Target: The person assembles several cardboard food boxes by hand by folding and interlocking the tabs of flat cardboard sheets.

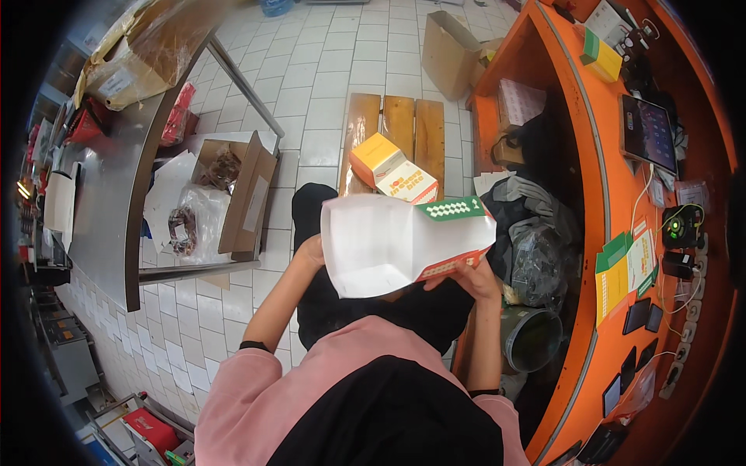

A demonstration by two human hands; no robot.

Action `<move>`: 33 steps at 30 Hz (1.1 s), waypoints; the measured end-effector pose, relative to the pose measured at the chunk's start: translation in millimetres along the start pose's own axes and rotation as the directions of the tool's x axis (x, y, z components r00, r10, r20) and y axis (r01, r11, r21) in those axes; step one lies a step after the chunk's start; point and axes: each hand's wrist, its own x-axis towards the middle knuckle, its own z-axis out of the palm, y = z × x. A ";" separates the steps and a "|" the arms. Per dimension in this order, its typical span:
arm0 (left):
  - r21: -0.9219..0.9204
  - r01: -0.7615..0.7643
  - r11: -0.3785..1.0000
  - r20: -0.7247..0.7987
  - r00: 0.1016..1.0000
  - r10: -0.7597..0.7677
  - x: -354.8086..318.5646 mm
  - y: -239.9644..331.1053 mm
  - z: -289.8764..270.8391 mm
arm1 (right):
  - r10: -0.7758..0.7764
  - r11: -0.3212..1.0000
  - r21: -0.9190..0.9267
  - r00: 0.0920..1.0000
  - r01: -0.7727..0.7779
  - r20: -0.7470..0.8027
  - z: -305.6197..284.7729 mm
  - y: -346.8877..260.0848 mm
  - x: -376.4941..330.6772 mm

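Both my hands hold a flat, partly unfolded cardboard box blank (392,242), white on the inside with a green and orange printed edge. My left hand (311,252) grips its left edge, fingers hidden behind the card. My right hand (474,278) grips the lower right corner from below. A folded orange-and-white box (392,171) lies beyond on a wooden bench (400,124).
A steel counter (109,194) curves along the left, with an open carton (241,194) and plastic bags on its lower shelf. An orange counter (614,202) curves along the right, carrying a tablet (649,133), phones and cables. A grey bucket (532,338) stands below it. A brown carton (449,50) sits on the tiled floor.
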 end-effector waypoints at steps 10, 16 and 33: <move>0.573 0.080 0.816 -0.303 0.945 0.120 29.9 75.0 -13.8 | -0.102 0.581 -0.803 0.991 0.133 0.091 17.8 -49.0 51.2; 0.663 0.018 0.749 -0.305 0.920 0.248 100.0 150.9 -16.9 | -0.105 0.122 -0.939 0.945 0.321 0.309 -22.2 -56.0 130.2; 0.998 0.012 -0.066 0.007 0.961 0.277 178.3 107.5 -91.5 | 0.058 -0.108 -0.921 0.928 0.373 0.369 -93.6 11.8 190.6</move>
